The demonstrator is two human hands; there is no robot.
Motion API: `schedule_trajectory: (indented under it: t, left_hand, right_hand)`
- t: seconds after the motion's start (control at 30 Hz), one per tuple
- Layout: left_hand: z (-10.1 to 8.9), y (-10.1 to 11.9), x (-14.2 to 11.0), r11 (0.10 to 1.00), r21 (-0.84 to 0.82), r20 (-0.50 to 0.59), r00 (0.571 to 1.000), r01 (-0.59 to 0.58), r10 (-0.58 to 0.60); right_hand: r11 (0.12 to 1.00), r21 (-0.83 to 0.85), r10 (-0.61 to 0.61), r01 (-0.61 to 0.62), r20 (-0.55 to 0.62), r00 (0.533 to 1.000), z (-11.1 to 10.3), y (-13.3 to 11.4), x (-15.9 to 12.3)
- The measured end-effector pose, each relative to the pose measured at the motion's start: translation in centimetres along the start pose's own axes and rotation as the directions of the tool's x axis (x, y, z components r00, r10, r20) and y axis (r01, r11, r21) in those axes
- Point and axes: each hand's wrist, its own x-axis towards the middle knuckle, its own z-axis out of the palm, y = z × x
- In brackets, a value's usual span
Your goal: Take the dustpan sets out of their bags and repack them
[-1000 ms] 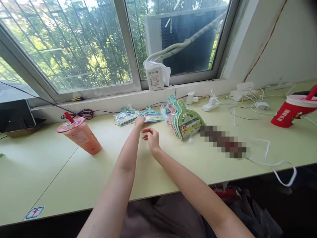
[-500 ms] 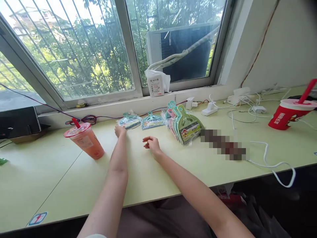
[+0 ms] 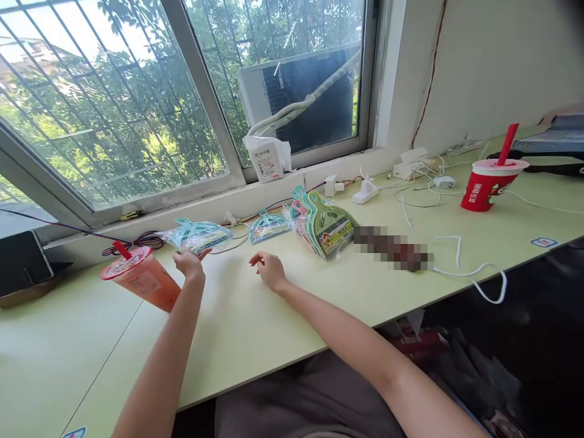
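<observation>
My left hand [image 3: 190, 264] grips the near edge of a blue mini dustpan-and-brush set [image 3: 201, 236] in clear plastic wrapping. The set looks raised off the table, handle pointing to the window. My right hand [image 3: 270, 271] holds nothing; its fingers curl loosely apart above the table's middle. A second wrapped blue dustpan set [image 3: 269, 227] lies just beyond it by the wall. To the right, several dustpan sets in green, blue and pink form an overlapping wrapped stack [image 3: 326, 228], a green one in front.
A tall orange drink cup [image 3: 148, 283] stands close beside my left forearm. A red cup [image 3: 486, 190] with a straw is far right. White cables and plugs [image 3: 365, 191] line the wall. A blurred-out item [image 3: 392, 246] trails a white cord. A tissue pack [image 3: 267, 159] rests on the sill.
My left hand left the middle blue set, moved left, took hold of the leftmost set and lifted it. My right hand stays almost in place. The view has turned rightward.
</observation>
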Motion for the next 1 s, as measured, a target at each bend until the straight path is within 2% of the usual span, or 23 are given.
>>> schedule_trajectory:
  t: [0.03, 0.07, 0.1, 0.13, 0.17, 0.2, 0.23, 0.3, 0.33, 0.37, 0.43, 0.53, 0.57, 0.63, 0.7, 0.8, 0.9, 1.0]
  left_hand:
    - [-0.3, -0.3, -1.4, 0.998, -0.038, -0.070, 0.996, -0.058, 0.056]
    - [-0.4, -0.7, -2.8, 0.997, -0.066, -0.068, 0.997, -0.042, 0.038]
    - [-0.4, -1.1, -4.0, 0.995, -0.099, -0.019, 1.000, 0.021, -0.023]
    - [-0.3, -1.4, -5.1, 0.984, -0.125, 0.096, 0.988, 0.129, -0.118]
    - [-0.2, -1.8, -5.9, 0.958, -0.133, 0.236, 0.947, 0.255, -0.219]
    - [-0.1, -2.0, -6.5, 0.922, -0.128, 0.358, 0.885, 0.364, -0.299]
    - [0.0, -2.3, -6.8, 0.892, -0.124, 0.399, 0.845, 0.434, -0.356]
    - [0.1, -2.9, -6.9, 0.848, -0.098, 0.424, 0.793, 0.520, -0.438]
    - [0.1, -3.1, -6.8, 0.842, -0.089, 0.416, 0.787, 0.533, -0.455]
    - [0.2, -3.4, -6.7, 0.843, -0.078, 0.416, 0.786, 0.532, -0.458]
    - [0.3, -3.7, -6.8, 0.873, -0.063, 0.416, 0.808, 0.483, -0.417]
    - [0.5, -3.6, -7.4, 0.933, -0.058, 0.443, 0.847, 0.354, -0.294]
    - [0.5, -3.5, -7.7, 0.947, -0.059, 0.456, 0.852, 0.316, -0.256]
    - [0.6, -3.5, -8.2, 0.962, -0.053, 0.479, 0.852, 0.268, -0.211]
    - [0.7, -3.5, -8.5, 0.969, -0.036, 0.496, 0.846, 0.245, -0.195]
    - [0.7, -3.7, -8.6, 0.975, -0.028, 0.527, 0.832, 0.221, -0.173]
    - [0.5, -3.9, -8.4, 0.979, -0.069, 0.573, 0.811, 0.191, -0.118]
    - [0.3, -3.8, -8.3, 0.983, -0.073, 0.649, 0.757, 0.170, -0.083]
  right_hand:
    - [0.994, -0.056, -0.097, 0.096, -0.031, 0.995, -0.1, -0.1, -0.2]
    - [0.980, -0.086, -0.184, 0.179, -0.056, 0.981, -0.1, -0.3, -0.3]
    - [0.966, -0.092, -0.248, 0.241, -0.077, 0.966, -0.1, -0.5, -0.3]
    - [0.959, -0.071, -0.282, 0.276, -0.088, 0.955, -0.2, -0.6, -0.1]
    - [0.960, -0.027, -0.279, 0.277, -0.089, 0.956, -0.2, -0.7, 0.1]
    - [0.969, 0.033, -0.242, 0.245, -0.084, 0.967, -0.2, -0.8, 0.6]
    - [0.979, 0.102, -0.171, 0.177, -0.071, 0.983, -0.3, -0.7, 1.1]
    - [0.973, 0.230, 0.002, 0.003, -0.023, 1.000, -0.6, -0.4, 2.1]
    - [0.956, 0.288, 0.048, -0.047, 0.003, 0.999, -0.8, -0.2, 2.5]
    - [0.939, 0.335, 0.079, -0.080, 0.017, 0.997, -1.0, -0.2, 2.7]
    - [0.913, 0.406, 0.075, -0.050, -0.046, 0.996, -1.5, -0.4, 2.7]
    - [0.906, 0.406, -0.023, 0.117, -0.228, 0.973, -2.0, -1.4, 2.0]
    - [0.910, 0.383, -0.067, 0.163, -0.252, 0.965, -2.0, -1.7, 1.7]
    - [0.920, 0.335, -0.133, 0.205, -0.223, 0.966, -1.9, -1.9, 1.4]
    - [0.938, 0.307, -0.120, 0.162, -0.153, 0.981, -1.6, -1.5, 1.6]
    - [0.948, 0.316, 0.010, 0.022, -0.099, 0.995, -1.1, 0.0, 2.5]
    - [0.901, 0.431, 0.098, -0.043, -0.106, 0.990, -1.0, 1.0, 3.3]
    - [0.826, 0.560, 0.111, -0.056, -0.064, 0.992, -1.2, 1.2, 3.5]
